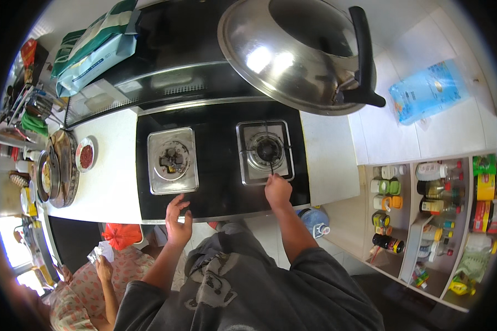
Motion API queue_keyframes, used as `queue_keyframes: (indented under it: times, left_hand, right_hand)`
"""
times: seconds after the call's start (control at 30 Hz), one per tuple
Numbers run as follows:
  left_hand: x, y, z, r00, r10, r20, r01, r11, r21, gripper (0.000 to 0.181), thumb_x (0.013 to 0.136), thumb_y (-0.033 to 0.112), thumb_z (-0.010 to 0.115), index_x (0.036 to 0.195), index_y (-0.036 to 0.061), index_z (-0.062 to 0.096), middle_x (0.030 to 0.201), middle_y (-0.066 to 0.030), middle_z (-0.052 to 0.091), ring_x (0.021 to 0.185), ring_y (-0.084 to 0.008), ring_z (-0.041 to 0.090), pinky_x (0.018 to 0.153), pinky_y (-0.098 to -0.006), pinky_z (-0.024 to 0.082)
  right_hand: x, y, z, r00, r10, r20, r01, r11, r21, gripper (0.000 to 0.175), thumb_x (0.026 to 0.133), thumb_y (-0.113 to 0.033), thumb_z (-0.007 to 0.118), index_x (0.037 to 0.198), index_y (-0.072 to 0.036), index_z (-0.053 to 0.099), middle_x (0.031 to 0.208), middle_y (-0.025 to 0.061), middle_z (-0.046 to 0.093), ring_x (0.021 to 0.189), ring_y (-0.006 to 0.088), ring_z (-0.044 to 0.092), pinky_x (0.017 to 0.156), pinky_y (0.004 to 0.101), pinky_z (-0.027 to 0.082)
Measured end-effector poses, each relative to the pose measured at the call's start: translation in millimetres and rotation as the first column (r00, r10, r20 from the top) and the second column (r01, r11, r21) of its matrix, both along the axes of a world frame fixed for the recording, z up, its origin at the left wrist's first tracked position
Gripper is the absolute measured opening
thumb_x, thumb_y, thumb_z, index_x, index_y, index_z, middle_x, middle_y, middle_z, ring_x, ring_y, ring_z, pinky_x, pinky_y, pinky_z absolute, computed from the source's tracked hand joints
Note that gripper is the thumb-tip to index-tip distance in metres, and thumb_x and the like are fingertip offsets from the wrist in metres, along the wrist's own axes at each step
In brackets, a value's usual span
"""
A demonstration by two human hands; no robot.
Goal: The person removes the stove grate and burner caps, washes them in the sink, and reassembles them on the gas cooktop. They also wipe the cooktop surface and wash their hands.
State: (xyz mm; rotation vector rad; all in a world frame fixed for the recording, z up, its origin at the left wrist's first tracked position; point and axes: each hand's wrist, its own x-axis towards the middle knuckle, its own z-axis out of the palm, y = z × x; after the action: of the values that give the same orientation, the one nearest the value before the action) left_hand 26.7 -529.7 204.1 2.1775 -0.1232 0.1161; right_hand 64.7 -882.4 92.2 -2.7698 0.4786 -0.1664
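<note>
My right hand (278, 191) is closed around the front prong of the pan support (290, 147) on the right gas burner (268, 150). That support sits over a square metal drip tray. My left hand (178, 221) is held with its fingers apart near the front edge of the black glass cooktop (217, 165), with nothing in it. Just beyond it lies the left burner's metal tray (173, 160). This burner carries no pan support, and its dark centre looks dirty.
A large steel wok lid (256, 53) leans behind the right burner. Left on the counter (112, 178) are a plate of red flakes (85, 155) and a round wooden board (69, 169). Bottles fill the right shelves (410, 231). Another person (103, 275) holds something foil-like at lower left.
</note>
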Motion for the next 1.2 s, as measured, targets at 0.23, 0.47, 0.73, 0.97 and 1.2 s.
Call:
queue_keyframes:
  times: [0.23,0.47,0.73,0.97,1.2]
  left_hand:
    - [-16,40,14,0.965,0.263,-0.016,-0.264,0.964,-0.046,0.023,0.087,-0.007,0.061,0.109,-0.0015,0.067,0.137,-0.019,0.062,0.127,-0.0324,0.06,0.108,-0.0388,0.045]
    - [-53,80,-9,0.891,0.453,-0.043,-0.454,0.879,-0.146,0.024,0.086,-0.009,0.059,0.107,0.0001,0.066,0.136,-0.0178,0.062,0.128,-0.0314,0.059,0.108,-0.0393,0.045]
    - [-62,161,14,0.825,0.561,0.059,-0.558,0.827,-0.062,0.024,0.082,-0.007,0.063,0.104,0.0014,0.07,0.13,-0.021,0.066,0.121,-0.0348,0.064,0.105,-0.0405,0.048]
    - [-79,323,-39,0.571,0.815,-0.094,-0.763,0.486,-0.426,0.007,0.094,0.003,0.07,0.098,-0.0025,0.069,0.131,-0.0187,0.064,0.122,-0.0246,0.061,0.098,-0.0353,0.052]
    - [-104,499,-39,0.368,0.919,-0.143,-0.876,0.29,-0.386,0.01,0.09,0.005,0.076,0.083,0.0011,0.069,0.13,-0.0172,0.064,0.105,-0.0217,0.067,0.082,-0.0314,0.055]
  right_hand:
    - [-6,0,17,1.0,0.0,-0.029,0.0,1.0,-0.002,0.029,0.1,-0.027,0.061,0.08,-0.007,0.065,0.075,0.0173,0.068,0.07,0.0418,0.068,0.062,0.0519,0.054]
    - [1,-4,14,0.992,0.09,-0.086,-0.099,0.99,-0.1,0.029,0.098,-0.028,0.061,0.078,-0.007,0.067,0.074,0.0177,0.068,0.07,0.0415,0.068,0.064,0.0525,0.054]
    - [8,34,52,0.928,-0.083,-0.364,-0.03,0.955,-0.293,0.026,0.096,-0.03,0.065,0.1,-0.005,0.069,0.089,0.0176,0.073,0.087,0.0407,0.072,0.074,0.0525,0.057]
    - [-18,200,70,0.96,0.11,-0.256,-0.11,0.994,0.017,0.041,0.091,-0.027,0.073,0.127,-0.009,0.068,0.098,0.0138,0.075,0.091,0.0368,0.072,0.08,0.0484,0.057]
    - [-62,407,84,0.872,0.385,-0.304,-0.297,0.907,0.298,0.032,0.088,-0.027,0.073,0.114,-0.009,0.075,0.087,0.0148,0.075,0.084,0.0356,0.073,0.079,0.0452,0.057]
